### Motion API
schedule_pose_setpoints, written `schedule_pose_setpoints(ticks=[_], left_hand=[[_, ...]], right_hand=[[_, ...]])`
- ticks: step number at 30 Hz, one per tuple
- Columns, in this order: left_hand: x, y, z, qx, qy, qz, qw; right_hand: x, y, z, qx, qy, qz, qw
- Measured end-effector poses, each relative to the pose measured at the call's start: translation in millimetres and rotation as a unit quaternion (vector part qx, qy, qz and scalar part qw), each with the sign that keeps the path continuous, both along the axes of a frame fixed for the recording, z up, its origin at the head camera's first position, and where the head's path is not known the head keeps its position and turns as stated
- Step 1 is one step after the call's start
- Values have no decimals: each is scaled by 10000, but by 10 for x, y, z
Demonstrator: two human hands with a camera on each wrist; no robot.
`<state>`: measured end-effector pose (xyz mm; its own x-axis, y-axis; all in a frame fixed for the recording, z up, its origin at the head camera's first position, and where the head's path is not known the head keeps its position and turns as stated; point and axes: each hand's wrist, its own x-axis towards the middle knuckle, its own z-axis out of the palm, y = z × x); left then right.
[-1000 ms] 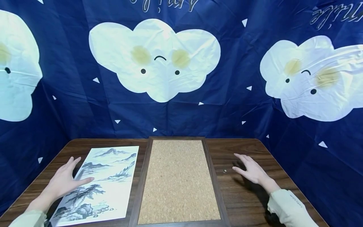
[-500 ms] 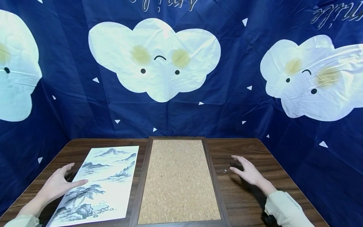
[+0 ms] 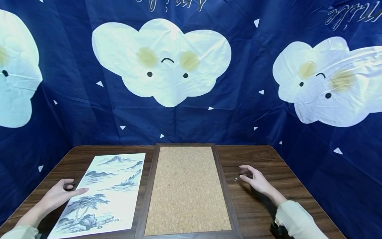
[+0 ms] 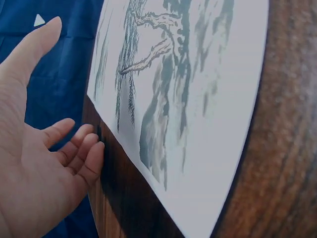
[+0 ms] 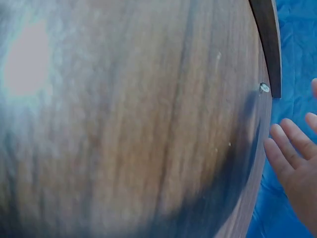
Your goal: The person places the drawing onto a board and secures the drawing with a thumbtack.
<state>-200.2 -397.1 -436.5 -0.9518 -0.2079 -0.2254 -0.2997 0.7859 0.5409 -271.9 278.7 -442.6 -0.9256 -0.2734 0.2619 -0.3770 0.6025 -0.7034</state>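
Note:
A black-and-white landscape painting on paper [image 3: 104,192] lies flat on the left of the wooden table [image 3: 262,205]. My left hand [image 3: 64,193] sits at its left edge, thumb reaching over the paper. In the left wrist view the loosely curled fingers [image 4: 84,153] are beside the paper's edge [image 4: 198,99] and hold nothing. A framed cork board [image 3: 186,189] lies in the middle. Right of it a small metal pin [image 3: 235,179] rests on the wood. My right hand [image 3: 255,180] hovers just right of the pin, fingers relaxed and empty. The right wrist view shows the pin [image 5: 265,88] and fingers [image 5: 292,153].
A dark blue cloth with white cloud faces [image 3: 161,63] hangs behind and on both sides of the table. The cork board's dark frame [image 5: 267,39] runs close to the pin. Bare wood lies right of the board.
My left hand has slid back along the paper's left edge and its fingers have curled. My right hand has drifted left toward the pin, its fingers bending slightly.

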Motion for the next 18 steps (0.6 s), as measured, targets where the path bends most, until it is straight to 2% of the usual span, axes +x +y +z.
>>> schedule_pose_setpoints(ticks=[5, 9, 12, 18], left_hand=[[-18, 16, -37, 101, -150, 200, 9996], [-33, 39, -54, 41, -219, 290, 9993], [-41, 51, -50, -67, -292, 251, 9992], [-63, 96, -29, -280, -409, 110, 9987]], right_hand=[[-12, -23, -9, 34, -40, 111, 9999], [-45, -29, -40, -108, -334, 130, 9993], [-64, -36, -64, -265, -567, 130, 9980], [-66, -61, -73, -288, -752, -23, 9968]])
